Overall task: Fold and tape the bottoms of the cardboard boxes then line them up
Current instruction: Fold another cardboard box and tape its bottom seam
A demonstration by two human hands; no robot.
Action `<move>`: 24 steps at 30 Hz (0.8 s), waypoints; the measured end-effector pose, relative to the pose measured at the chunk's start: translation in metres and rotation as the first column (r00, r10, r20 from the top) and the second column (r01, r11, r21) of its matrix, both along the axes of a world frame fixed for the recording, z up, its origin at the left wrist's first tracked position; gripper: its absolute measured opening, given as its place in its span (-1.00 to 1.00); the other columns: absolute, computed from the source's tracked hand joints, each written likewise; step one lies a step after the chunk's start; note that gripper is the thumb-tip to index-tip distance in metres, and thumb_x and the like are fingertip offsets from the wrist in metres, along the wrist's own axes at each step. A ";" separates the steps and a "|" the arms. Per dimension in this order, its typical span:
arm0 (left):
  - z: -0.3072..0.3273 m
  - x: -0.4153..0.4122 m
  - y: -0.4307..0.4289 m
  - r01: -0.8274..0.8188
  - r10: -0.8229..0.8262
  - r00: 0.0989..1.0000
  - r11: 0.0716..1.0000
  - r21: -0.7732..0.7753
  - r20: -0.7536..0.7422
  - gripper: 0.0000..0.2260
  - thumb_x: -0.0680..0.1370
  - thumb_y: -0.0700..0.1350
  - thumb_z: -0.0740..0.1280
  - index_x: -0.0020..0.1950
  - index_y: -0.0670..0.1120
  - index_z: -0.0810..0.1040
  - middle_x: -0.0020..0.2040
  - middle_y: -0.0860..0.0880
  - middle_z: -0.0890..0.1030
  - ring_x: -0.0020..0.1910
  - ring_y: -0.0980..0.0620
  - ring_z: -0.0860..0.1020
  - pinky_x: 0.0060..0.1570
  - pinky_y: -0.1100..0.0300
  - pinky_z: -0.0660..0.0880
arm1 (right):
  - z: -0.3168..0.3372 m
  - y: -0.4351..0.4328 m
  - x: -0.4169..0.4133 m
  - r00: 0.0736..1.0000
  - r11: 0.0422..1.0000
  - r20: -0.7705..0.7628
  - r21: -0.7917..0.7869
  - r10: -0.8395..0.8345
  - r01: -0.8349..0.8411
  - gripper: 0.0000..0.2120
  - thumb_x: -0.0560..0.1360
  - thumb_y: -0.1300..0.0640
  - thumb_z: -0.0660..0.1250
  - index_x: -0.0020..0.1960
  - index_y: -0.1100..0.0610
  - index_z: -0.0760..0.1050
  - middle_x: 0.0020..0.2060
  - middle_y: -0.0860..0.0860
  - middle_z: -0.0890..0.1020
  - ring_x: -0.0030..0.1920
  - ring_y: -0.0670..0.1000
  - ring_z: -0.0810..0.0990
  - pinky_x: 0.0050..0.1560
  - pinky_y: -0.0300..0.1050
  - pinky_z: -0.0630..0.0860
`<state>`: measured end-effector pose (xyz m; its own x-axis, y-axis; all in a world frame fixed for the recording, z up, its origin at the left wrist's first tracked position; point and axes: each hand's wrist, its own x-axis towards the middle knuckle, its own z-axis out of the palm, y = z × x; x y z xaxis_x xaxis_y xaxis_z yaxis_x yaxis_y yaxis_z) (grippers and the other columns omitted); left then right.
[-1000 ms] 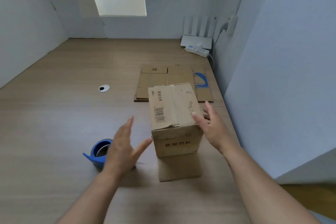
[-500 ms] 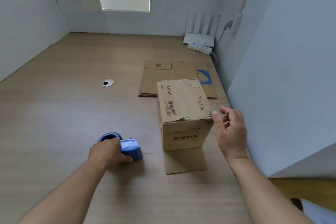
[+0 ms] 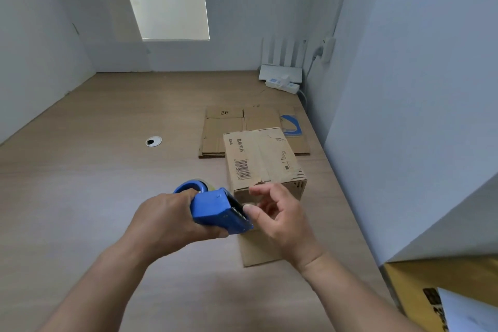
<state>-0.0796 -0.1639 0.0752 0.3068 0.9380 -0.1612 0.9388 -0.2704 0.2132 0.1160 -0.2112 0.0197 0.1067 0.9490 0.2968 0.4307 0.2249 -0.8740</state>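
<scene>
The tape dispenser (image 3: pixel 215 210) is smooth blue plastic with a slight sheen (its toothed edge (image 3: pixel 240 213) looks like dull metal). The box (image 3: pixel 264 159) is matt brown cardboard, creased and scuffed. The table (image 3: pixel 94 170) has a pale, matt wood-grain surface.

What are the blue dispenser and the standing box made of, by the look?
Blue handheld tape dispenser: apparently moulded plastic, smooth, evenly coloured; its toothed edge may be metal. Upright brown box: corrugated cardboard, matte, with creases and a frayed near edge.

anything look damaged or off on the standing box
Yes. The cardboard box has a creased top face, and its near right corner looks torn and ragged. One flap at its base lies flat on the desk, not folded in.
</scene>
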 end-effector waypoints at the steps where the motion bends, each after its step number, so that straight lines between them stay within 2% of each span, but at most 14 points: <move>1: 0.002 0.002 -0.001 0.004 -0.004 1.000 1.000 0.012 0.003 -0.45 0.25 0.44 0.36 0.06 0.12 0.45 -0.13 0.15 0.58 -0.12 0.13 0.53 -0.06 0.21 0.50 | 0.002 0.000 0.000 0.999 1.000 -0.025 0.020 -0.023 0.023 -0.85 0.42 -0.01 0.33 -0.03 -0.03 0.52 -0.13 -0.10 0.57 -0.15 -0.11 0.55 -0.12 -0.21 0.55; 2: 0.003 0.004 -0.002 0.007 -0.007 1.000 1.000 0.018 0.006 -0.44 0.25 0.45 0.35 0.06 0.12 0.45 -0.13 0.15 0.58 -0.12 0.13 0.53 -0.05 0.20 0.51 | 0.004 0.001 0.001 0.998 0.998 -0.041 0.033 -0.044 0.045 -0.91 0.44 0.03 0.30 -0.09 0.01 0.53 -0.17 -0.09 0.58 -0.14 -0.09 0.56 -0.10 -0.16 0.56; 6: 0.007 0.009 -0.004 0.038 -0.038 0.999 0.999 -0.004 0.016 -0.42 0.21 0.47 0.35 0.04 0.12 0.47 -0.13 0.15 0.59 -0.13 0.14 0.54 -0.05 0.18 0.52 | 0.010 -0.001 0.004 0.994 0.997 -0.082 0.008 -0.076 0.077 -0.90 0.45 0.01 0.29 -0.17 0.03 0.51 -0.24 -0.06 0.60 -0.17 -0.04 0.56 -0.11 -0.06 0.56; 9: 0.010 0.011 -0.004 0.079 -0.075 0.995 0.995 -0.066 0.067 -0.44 0.20 0.44 0.39 0.04 0.13 0.48 -0.11 0.16 0.59 -0.12 0.17 0.54 -0.06 0.20 0.53 | 0.014 -0.004 0.005 0.994 0.997 -0.080 0.010 -0.074 0.075 -0.90 0.50 0.10 0.33 -0.19 0.02 0.48 -0.27 -0.09 0.57 -0.20 -0.11 0.54 -0.17 -0.24 0.52; 11: 0.014 0.010 -0.003 0.124 -0.106 0.987 0.981 -0.151 0.125 -0.52 0.26 0.33 0.45 0.07 0.15 0.48 -0.08 0.18 0.59 -0.12 0.18 0.54 -0.12 0.28 0.52 | 0.016 -0.005 0.010 0.991 0.994 -0.080 0.001 -0.105 0.105 -0.84 0.54 0.18 0.32 -0.20 0.00 0.44 -0.29 -0.11 0.54 -0.20 -0.18 0.52 -0.20 -0.35 0.47; 14: 0.023 0.006 0.000 0.190 -0.131 0.959 0.955 -0.227 0.253 -0.69 0.34 0.14 0.51 0.01 0.15 0.53 -0.17 0.19 0.61 -0.21 0.23 0.55 -0.29 0.35 0.47 | 0.019 -0.007 0.016 0.982 0.989 -0.119 -0.036 -0.148 0.145 -0.86 0.55 0.20 0.30 -0.18 0.08 0.45 -0.28 -0.12 0.52 -0.21 -0.23 0.49 -0.22 -0.40 0.45; 17: 0.033 -0.009 0.011 0.171 -0.099 0.957 0.953 -0.251 0.274 -0.77 0.32 0.10 0.53 -0.12 0.13 0.58 -0.26 0.21 0.62 -0.27 0.25 0.55 -0.32 0.34 0.46 | 0.025 -0.008 0.019 0.965 0.981 -0.180 -0.076 -0.188 0.177 -0.86 0.55 0.22 0.29 -0.19 0.17 0.44 -0.27 -0.11 0.52 -0.21 -0.22 0.46 -0.26 -0.43 0.45; 18: 0.036 -0.019 0.016 0.138 -0.069 0.963 0.957 -0.255 0.261 -0.73 0.27 0.15 0.54 -0.13 0.11 0.59 -0.26 0.21 0.62 -0.27 0.21 0.57 -0.29 0.31 0.48 | 0.026 -0.008 0.026 0.951 0.971 -0.200 -0.090 -0.236 0.222 -0.85 0.55 0.21 0.28 -0.20 0.19 0.44 -0.30 -0.07 0.52 -0.26 -0.20 0.46 -0.29 -0.40 0.45; 21: 0.047 -0.049 0.031 0.034 0.018 0.977 0.970 -0.241 0.211 -0.31 -0.10 0.48 0.46 -0.15 0.08 0.63 -0.26 0.12 0.66 -0.26 0.11 0.62 -0.13 0.07 0.55 | 0.026 -0.002 0.059 0.893 0.914 -0.200 -0.138 -0.404 0.382 -0.83 0.54 0.20 0.28 -0.22 0.19 0.45 -0.33 0.07 0.54 -0.36 -0.06 0.45 -0.30 -0.26 0.44; 22: 0.047 -0.054 0.036 0.019 0.028 0.982 0.970 -0.243 0.189 -0.25 -0.16 0.52 0.42 -0.15 0.08 0.64 -0.26 0.10 0.66 -0.26 0.10 0.62 -0.11 0.03 0.56 | 0.024 0.001 0.067 0.882 0.900 -0.191 -0.166 -0.430 0.403 -0.82 0.54 0.20 0.29 -0.24 0.18 0.45 -0.32 0.07 0.54 -0.35 -0.02 0.44 -0.27 -0.19 0.44; 24: 0.046 -0.053 0.044 0.012 0.029 0.988 0.964 -0.266 0.152 -0.37 -0.06 0.42 0.48 -0.16 0.05 0.63 -0.27 0.10 0.66 -0.26 0.09 0.62 -0.11 0.03 0.55 | 0.018 0.009 0.073 0.876 0.884 -0.176 -0.226 -0.450 0.409 -0.81 0.54 0.20 0.29 -0.25 0.16 0.44 -0.34 0.05 0.53 -0.33 0.01 0.44 -0.24 -0.11 0.45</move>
<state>-0.1321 -0.1202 0.1209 0.3396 0.8706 -0.3559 0.8912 -0.1770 0.4176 0.1892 -0.2026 0.0381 0.5576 0.8285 0.0511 0.2442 -0.1048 -0.9640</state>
